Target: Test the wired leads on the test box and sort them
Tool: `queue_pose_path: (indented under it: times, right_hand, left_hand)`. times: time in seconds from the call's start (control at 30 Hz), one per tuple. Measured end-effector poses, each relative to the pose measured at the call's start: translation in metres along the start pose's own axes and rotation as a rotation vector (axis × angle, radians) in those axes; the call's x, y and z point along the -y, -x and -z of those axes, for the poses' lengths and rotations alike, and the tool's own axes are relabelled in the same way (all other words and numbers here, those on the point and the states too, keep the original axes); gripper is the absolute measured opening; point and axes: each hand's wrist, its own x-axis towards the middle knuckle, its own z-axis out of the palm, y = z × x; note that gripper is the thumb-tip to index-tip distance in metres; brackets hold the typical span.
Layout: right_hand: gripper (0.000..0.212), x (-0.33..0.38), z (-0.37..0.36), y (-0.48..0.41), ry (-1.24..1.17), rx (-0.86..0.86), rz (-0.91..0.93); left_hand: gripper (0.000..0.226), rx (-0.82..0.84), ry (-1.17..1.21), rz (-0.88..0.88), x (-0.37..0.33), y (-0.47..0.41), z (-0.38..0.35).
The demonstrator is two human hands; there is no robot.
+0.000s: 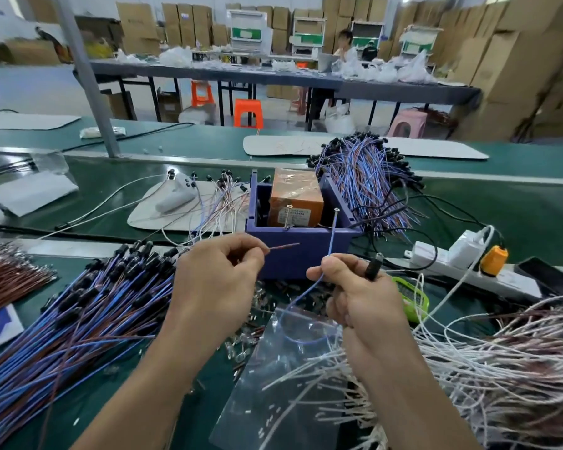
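Clear bag lies nearest, at 6 o'clock between the forearms, with white leads heaped at 4 o'clock. Left hand pinches the brown wire between thumb and forefinger. The wire's stripped end points to 3 o'clock across the test box front, touching no contact. Right hand pinches the blue wire below its end, tip up at 12 o'clock reaching a pin on the box rim; contact unclear. Its curled fingers also hold the black head of the same lead. The box sits at 12 o'clock, just beyond both hands. A blue-and-brown pile lies at 9 o'clock, another bundle at 1 o'clock behind the box. The lead probably handles light and floppy. Thin wire buckles, so pinch close to the bare tip to steer it; the strands likely fray easily.
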Motion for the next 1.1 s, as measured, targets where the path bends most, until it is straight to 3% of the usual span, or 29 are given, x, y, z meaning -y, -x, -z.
queue_pose_path:
  times: [0.1,0.27,0.57,0.8,1.1]
  right_hand:
    - [0.014,0.010,-0.005,-0.005,-0.014,0.018,0.048]
    - [0.031,0.026,-0.004,-0.018,0.022,0.098,0.117]
    - [0.030,0.039,0.025,-0.050,0.273,0.214,0.153]
    - [0.022,0.046,0.041,-0.059,0.361,0.243,0.191]
    - [0.018,0.044,0.041,-0.060,0.452,0.149,0.137]
  left_hand:
    - [0.023,-0.026,-0.182,-0.140,-0.008,-0.008,0.002]
    - [0.012,-0.101,-0.292,-0.267,-0.020,-0.027,0.002]
    - [0.016,-0.103,-0.389,-0.384,-0.005,-0.043,0.002]
    - [0.016,-0.119,-0.369,-0.321,0.002,-0.044,-0.002]
    - [0.012,-0.139,-0.385,-0.277,0.001,-0.043,-0.006]
